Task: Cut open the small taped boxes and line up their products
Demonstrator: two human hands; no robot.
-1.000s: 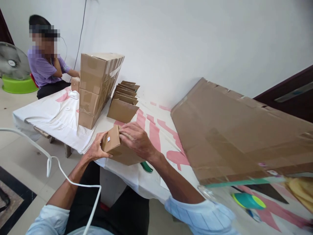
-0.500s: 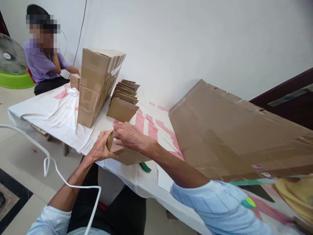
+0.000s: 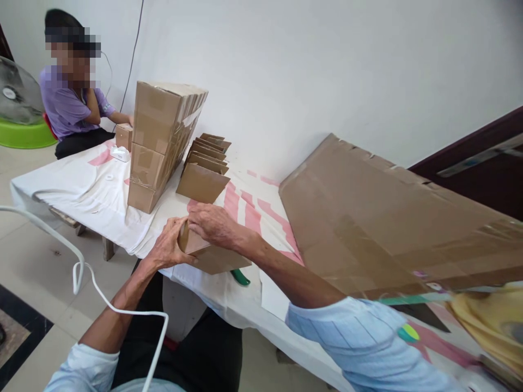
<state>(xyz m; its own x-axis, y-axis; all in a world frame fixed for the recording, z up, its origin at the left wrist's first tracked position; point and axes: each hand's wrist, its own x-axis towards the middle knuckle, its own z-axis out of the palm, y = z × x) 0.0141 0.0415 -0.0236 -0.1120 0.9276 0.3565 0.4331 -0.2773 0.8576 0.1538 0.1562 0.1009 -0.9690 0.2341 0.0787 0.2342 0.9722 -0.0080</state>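
A small brown cardboard box (image 3: 223,259) lies at the table's near edge, between my hands. My left hand (image 3: 170,246) grips its left end, with the thumb along the near side and the fingers at the far edge. Over the top of that same end is my right hand (image 3: 214,224), its fingers curled and pressed together. Whatever those fingers pinch is hidden. A green curved handle (image 3: 240,277) pokes out beside the box on the cloth. Behind my hands stands a row of small cardboard boxes (image 3: 202,184) with raised flaps.
Taped cartons (image 3: 154,122) are stacked high at the left of the cloth-covered table (image 3: 73,177). A large cardboard sheet or carton (image 3: 368,218) leans on the right. A person in purple (image 3: 67,100) sits at the far end. A white cable (image 3: 122,311) crosses my left forearm.
The view has shifted slightly. A small white bit that showed under my right fingers is now out of sight. Both hands stay at the same end of the box.
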